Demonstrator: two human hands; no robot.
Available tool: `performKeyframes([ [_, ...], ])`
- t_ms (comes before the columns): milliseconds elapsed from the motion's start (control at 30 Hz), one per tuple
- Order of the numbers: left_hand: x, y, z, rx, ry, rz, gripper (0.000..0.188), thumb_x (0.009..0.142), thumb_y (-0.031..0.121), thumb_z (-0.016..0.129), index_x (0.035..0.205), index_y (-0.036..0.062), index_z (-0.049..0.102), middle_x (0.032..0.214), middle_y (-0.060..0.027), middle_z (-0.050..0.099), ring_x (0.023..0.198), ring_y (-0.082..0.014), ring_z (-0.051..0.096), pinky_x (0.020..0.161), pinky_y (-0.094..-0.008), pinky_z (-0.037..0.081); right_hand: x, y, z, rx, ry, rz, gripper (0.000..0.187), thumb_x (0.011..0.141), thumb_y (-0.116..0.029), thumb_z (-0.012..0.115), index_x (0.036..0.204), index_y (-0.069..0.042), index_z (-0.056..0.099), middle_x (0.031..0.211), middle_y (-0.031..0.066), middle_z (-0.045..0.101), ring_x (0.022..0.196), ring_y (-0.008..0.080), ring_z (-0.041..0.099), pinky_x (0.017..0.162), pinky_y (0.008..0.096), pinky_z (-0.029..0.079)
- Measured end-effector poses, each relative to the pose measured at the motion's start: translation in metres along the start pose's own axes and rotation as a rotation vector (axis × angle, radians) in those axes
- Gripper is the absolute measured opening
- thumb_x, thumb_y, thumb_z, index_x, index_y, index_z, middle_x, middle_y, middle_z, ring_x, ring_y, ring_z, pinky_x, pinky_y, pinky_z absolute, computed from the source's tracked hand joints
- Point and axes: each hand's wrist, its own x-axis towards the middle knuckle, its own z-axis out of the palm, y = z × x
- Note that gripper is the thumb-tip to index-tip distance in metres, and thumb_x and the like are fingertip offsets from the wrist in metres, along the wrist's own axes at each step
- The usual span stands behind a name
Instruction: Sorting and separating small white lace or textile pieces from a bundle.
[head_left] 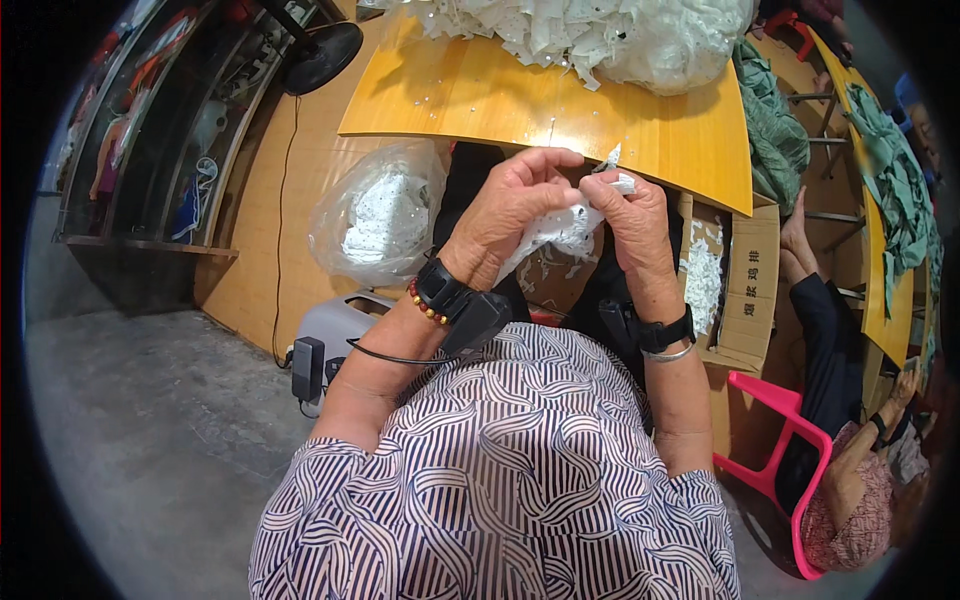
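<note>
White speckled sheet (565, 232), thin and crumpled, hangs between a seated worker's two hands, just off the near edge of a yellow table. At far left, a shelf unit (150, 242) bends with the lens, its contents dim, beside a round black base (325, 58) whose upper part is cut off. Next, a clear plastic bag (328, 225) holds white pieces, blurred by its film. The left hand (515, 205) is closed on the sheet, some fingers hidden behind it; the right hand (632, 215) pinches its upper end, a small dark spot near the fingertips too small to identify. Beyond, the yellow table (450, 100) bears a white heap (600, 40), cropped at the top. To the right, a cardboard box (752, 330) contains white scraps (703, 280), partly screened by the forearm. A pink chair (785, 425) seats another person (850, 500), lost partly in the dark rim.
</note>
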Motion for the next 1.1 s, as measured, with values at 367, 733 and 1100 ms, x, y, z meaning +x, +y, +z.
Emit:
performKeyframes([
  [367,-0.009,-0.019,-0.014,0.160,-0.035,-0.191,0.014,0.077,0.008,0.059,0.087,-0.0015,0.062,0.080,-0.0009,0.060,0.071,-0.0064,0.054,0.065,-0.0190,0.042,-0.001,0.008,0.004,-0.447,-0.014,-0.201,0.014,0.073,-0.011,0.067,0.074,0.002,0.062,0.060,0.0055,0.057,0.056,0.0065,0.051,0.051,0.0220,0.042],
  [733,-0.010,-0.024,-0.011,0.201,-0.052,-0.013,0.011,0.080,0.013,0.058,0.079,0.0015,0.060,0.076,-0.0005,0.059,0.070,-0.0074,0.053,0.066,-0.0218,0.043,0.009,0.010,0.007,-1.164,0.017,-0.664,0.019,0.077,-0.017,0.058,0.065,-0.006,0.049,0.061,0.0136,0.050,0.058,0.0318,0.053,0.050,0.0390,0.042],
  [1100,-0.001,-0.002,0.005,-0.099,-0.030,0.036,0.010,0.080,0.011,0.059,0.084,0.0016,0.061,0.078,-0.0018,0.060,0.068,-0.0081,0.055,0.063,-0.0210,0.045,-0.046,-0.013,-0.124,-1.505,0.472,-0.142,0.019,0.071,-0.018,0.063,0.084,-0.004,0.060,0.075,0.0134,0.058,0.070,0.0294,0.057,0.061,0.0369,0.044],
])
